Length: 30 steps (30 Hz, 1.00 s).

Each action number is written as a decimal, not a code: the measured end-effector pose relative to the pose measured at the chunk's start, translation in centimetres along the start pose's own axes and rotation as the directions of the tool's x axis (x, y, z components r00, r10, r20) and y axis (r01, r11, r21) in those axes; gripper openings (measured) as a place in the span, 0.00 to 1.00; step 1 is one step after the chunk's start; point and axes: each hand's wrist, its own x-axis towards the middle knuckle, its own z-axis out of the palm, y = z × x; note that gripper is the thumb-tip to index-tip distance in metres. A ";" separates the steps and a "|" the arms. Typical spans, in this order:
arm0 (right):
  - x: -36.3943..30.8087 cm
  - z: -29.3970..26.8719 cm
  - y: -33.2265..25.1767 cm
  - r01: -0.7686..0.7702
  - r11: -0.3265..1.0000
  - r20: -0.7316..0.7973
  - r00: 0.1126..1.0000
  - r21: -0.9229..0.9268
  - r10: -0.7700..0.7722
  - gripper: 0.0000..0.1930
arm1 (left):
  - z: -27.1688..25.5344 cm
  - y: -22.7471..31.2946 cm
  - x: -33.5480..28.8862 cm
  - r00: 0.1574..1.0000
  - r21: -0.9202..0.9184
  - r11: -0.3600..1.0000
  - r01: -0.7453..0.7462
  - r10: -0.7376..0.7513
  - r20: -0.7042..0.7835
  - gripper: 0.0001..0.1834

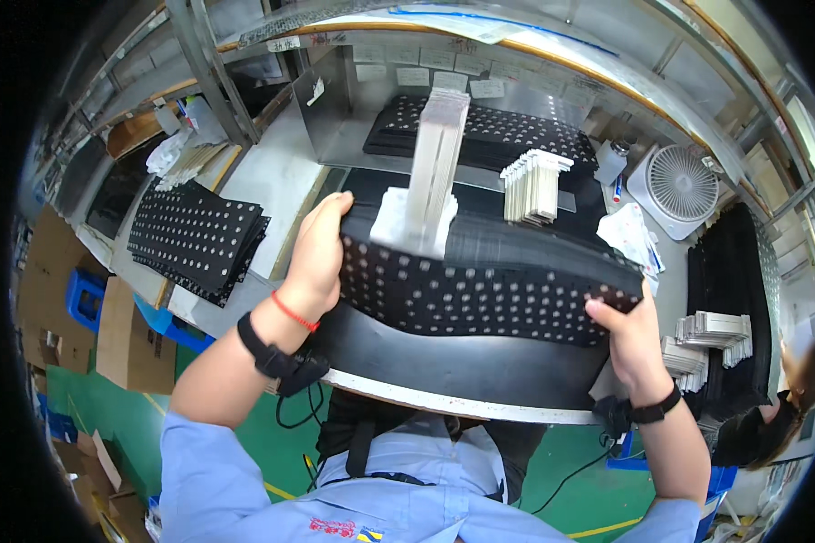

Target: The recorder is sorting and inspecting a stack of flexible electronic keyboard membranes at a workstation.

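Note:
Between my two hands is a stack of black sheets with rows of silver dots, bowed slightly and tilted over a dark work mat. My left hand is closed round its left end, most fingers hidden behind it. At the right end, my right hand grips the stack with the thumb on the dotted face and the other fingers hidden. Just beyond the sheets, a tall stack of pale strips stands by a white cloth. A shorter bundle of pale strips is to its right.
More dotted black sheets lie at the back and on the left table. A white fan, a bottle and a crumpled cloth stand right. Bundled pale strips rest on black sheets there. A shelf spans overhead.

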 end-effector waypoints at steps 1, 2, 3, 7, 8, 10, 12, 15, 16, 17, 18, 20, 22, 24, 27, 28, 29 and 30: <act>1.1 0.1 0.1 0.015 1.000 0.010 1.000 0.025 -0.016 0.29 | 0.0 -0.2 1.1 0.999 -0.015 1.000 0.022 -0.021 0.042 0.12; 1.5 0.3 -0.1 0.034 0.999 -0.019 0.999 0.033 -0.033 0.29 | 1.0 0.2 1.7 0.999 -0.018 1.000 0.009 -0.009 0.044 0.13; 1.9 0.5 -0.2 0.053 0.998 -0.047 0.998 0.041 -0.051 0.30 | 1.9 0.6 2.1 0.999 -0.020 1.000 -0.004 0.005 0.045 0.13; 3.0 0.0 1.2 0.174 0.982 -0.078 0.983 0.069 -0.168 0.31 | 2.0 -0.1 3.9 0.974 0.118 0.979 -0.164 0.141 0.178 0.17; 3.3 -0.3 1.5 0.175 0.982 -0.064 0.983 0.073 -0.170 0.32 | 1.9 -0.2 4.2 0.967 0.174 0.963 -0.204 0.171 0.191 0.18; 3.8 -1.3 1.7 0.185 0.981 0.014 0.982 0.060 -0.186 0.33 | 1.5 0.0 4.5 0.955 0.179 0.965 -0.193 0.143 0.259 0.21; 4.3 -1.9 2.0 0.208 0.968 -0.002 0.978 0.137 -0.210 0.31 | 1.7 0.4 4.0 0.954 0.160 0.973 -0.169 0.121 0.274 0.21; 5.5 -2.4 2.0 0.203 0.949 -0.057 0.979 0.239 -0.195 0.29 | 1.6 0.4 4.3 0.949 0.123 0.981 -0.150 0.108 0.296 0.21; 5.5 -2.0 2.1 0.227 0.945 -0.040 0.974 0.235 -0.224 0.28 | 1.9 0.3 4.2 0.955 0.119 0.980 -0.158 0.121 0.272 0.21; 5.4 -1.6 2.0 0.247 0.941 -0.025 0.968 0.229 -0.248 0.27 | 2.2 0.2 4.2 0.960 0.115 0.980 -0.161 0.129 0.247 0.21; 5.7 -1.5 2.0 0.240 0.946 -0.027 0.970 0.220 -0.240 0.26 | 2.4 0.1 4.4 0.960 0.093 0.983 -0.157 0.130 0.250 0.21; 6.7 -1.4 2.0 0.223 0.954 -0.032 0.975 0.201 -0.221 0.24 | 2.7 0.1 5.0 0.958 0.049 0.988 -0.147 0.130 0.254 0.20; 7.2 -2.2 2.2 0.206 0.955 -0.009 0.978 0.215 -0.209 0.22 | 2.0 0.1 5.6 0.949 0.087 0.989 -0.117 0.086 0.303 0.19; 7.3 -2.5 2.4 0.171 0.944 -0.058 0.985 0.283 -0.160 0.20 | 2.0 0.4 5.5 0.960 0.099 0.992 -0.076 0.046 0.276 0.18; 6.1 -2.2 2.4 0.137 0.921 -0.106 0.989 0.365 -0.105 0.20 | 1.9 0.0 5.2 0.968 0.108 0.990 -0.096 0.068 0.242 0.18; 6.5 -3.4 3.3 0.114 0.924 -0.082 0.993 0.366 -0.090 0.20 | 1.8 0.1 5.1 0.967 0.135 0.984 -0.117 0.082 0.240 0.17; 6.9 -4.1 3.4 0.135 0.945 -0.035 0.991 0.297 -0.131 0.20 | 1.9 0.1 5.1 0.967 0.133 0.983 -0.127 0.093 0.239 0.17; 7.2 -4.7 3.5 0.160 0.960 0.015 0.986 0.228 -0.168 0.21 | 2.0 0.2 4.9 0.966 0.130 0.982 -0.137 0.104 0.238 0.17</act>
